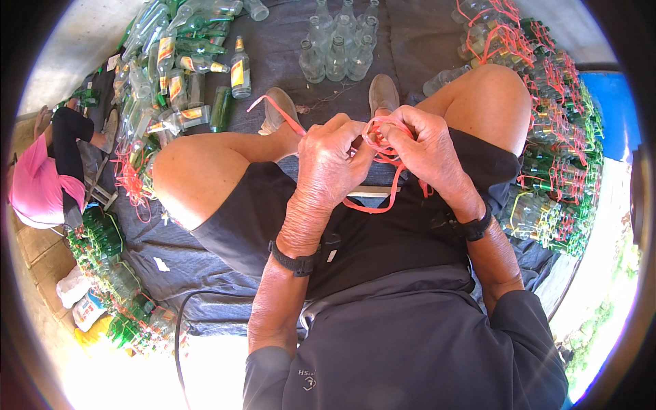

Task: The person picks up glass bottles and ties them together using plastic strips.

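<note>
Between my knees, both hands hold a tangled length of red plastic strapping (382, 134). My left hand (333, 156) has its fingertips bent around the strapping, and one loose end sticks out from it to the upper left. My right hand (423, 146) pinches the looped part between thumb and fingers. A slack loop hangs down between the wrists. Beyond my feet, several clear glass bottles (336, 59) stand upright in a tight group. A labelled glass bottle (240, 72) stands apart at the upper left, near an upright green glass bottle (220, 110).
Loose glass bottles (148, 72) are heaped at the left, with a red strapping tangle (137, 177) beside them. Bottle bundles tied with strapping (558, 123) are stacked at the right, more at the lower left (115, 279). A person in pink (43, 179) sits far left. A black cable (178, 328) crosses the ground.
</note>
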`<state>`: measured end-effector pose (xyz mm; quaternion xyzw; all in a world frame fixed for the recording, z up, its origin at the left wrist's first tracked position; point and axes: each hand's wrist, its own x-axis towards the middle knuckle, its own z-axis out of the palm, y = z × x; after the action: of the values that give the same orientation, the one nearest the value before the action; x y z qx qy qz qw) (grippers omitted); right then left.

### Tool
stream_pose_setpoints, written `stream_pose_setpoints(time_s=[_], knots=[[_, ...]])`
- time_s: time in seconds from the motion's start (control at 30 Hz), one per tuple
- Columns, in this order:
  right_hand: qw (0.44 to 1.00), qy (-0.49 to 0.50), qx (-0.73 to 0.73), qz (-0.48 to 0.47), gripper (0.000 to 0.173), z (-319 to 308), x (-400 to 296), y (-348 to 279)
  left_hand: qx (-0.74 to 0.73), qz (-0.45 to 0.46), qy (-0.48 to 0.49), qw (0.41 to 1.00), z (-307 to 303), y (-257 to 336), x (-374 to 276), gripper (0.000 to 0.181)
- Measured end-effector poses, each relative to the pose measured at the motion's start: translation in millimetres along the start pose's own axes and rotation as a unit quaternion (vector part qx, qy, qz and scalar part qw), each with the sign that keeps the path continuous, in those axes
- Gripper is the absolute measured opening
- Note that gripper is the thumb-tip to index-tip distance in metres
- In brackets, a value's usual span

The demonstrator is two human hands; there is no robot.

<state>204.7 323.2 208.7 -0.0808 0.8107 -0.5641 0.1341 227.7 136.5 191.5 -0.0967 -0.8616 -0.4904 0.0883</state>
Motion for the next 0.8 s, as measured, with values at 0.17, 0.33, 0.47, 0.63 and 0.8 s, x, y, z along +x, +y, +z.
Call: stream_pose_setpoints(time_s=[0.17,0.33,0.47,0.63,0.8], knots=[[0.997,0.053,-0.048,-0.036,0.013,3.5,0.7,4.3,0.06,0.014,-0.009,0.998,-4.2,1.1,-0.7,0.011],[0.996,0.051,-0.064,-0.021,0.015,2.7,3.0,5.4,0.033,0.032,0.03,0.999,-4.8,-3.6,-3.2,0.012],[0.999,0.028,-0.015,0.028,0.018,1.5,4.1,2.6,-0.03,-0.008,0.043,0.999,-5.7,-0.9,-4.6,0.008],[0.981,0.014,0.173,0.086,0.018,5.7,8.7,10.4,-0.206,-0.085,0.062,0.973,-1.8,0.4,-6.0,0.003],[0.952,0.014,0.251,0.176,0.015,5.4,6.7,2.9,-0.248,-0.109,0.043,0.962,-3.9,2.0,-5.6,0.004]])
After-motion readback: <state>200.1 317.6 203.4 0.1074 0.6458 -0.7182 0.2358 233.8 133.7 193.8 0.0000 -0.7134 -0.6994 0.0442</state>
